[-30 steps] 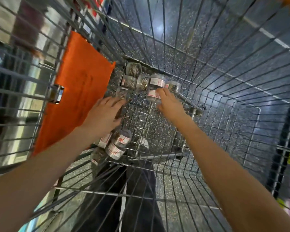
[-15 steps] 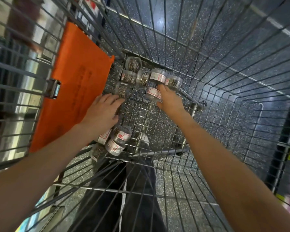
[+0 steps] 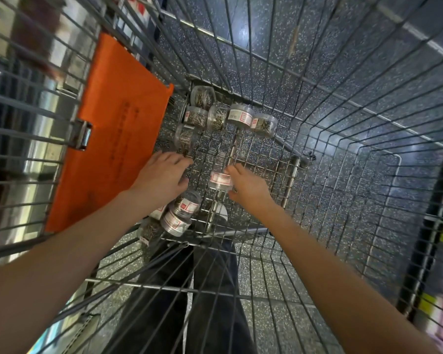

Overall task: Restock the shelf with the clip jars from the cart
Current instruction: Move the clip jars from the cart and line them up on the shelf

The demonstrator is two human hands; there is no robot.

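Several clear clip jars with red-and-white labels lie on the wire floor of the cart [image 3: 325,175]. One group of jars [image 3: 228,116] sits at the far end. Another group of jars [image 3: 182,213] lies near me, under my left wrist. My right hand [image 3: 248,187] is closed around one clip jar [image 3: 220,180] in the middle of the cart floor. Over the floor by the orange flap, my left hand [image 3: 161,175] is spread with nothing visible in it, its fingertips close to a lone jar [image 3: 185,139].
An orange plastic seat flap [image 3: 113,131] leans against the cart's left wall. Wire walls rise on all sides. A speckled dark floor shows through the mesh, with my dark trousers [image 3: 189,302] below. Blurred shelving stands at the left and right edges.
My right hand has drawn back from the far group toward me, bringing one jar along. My left hand has barely shifted.
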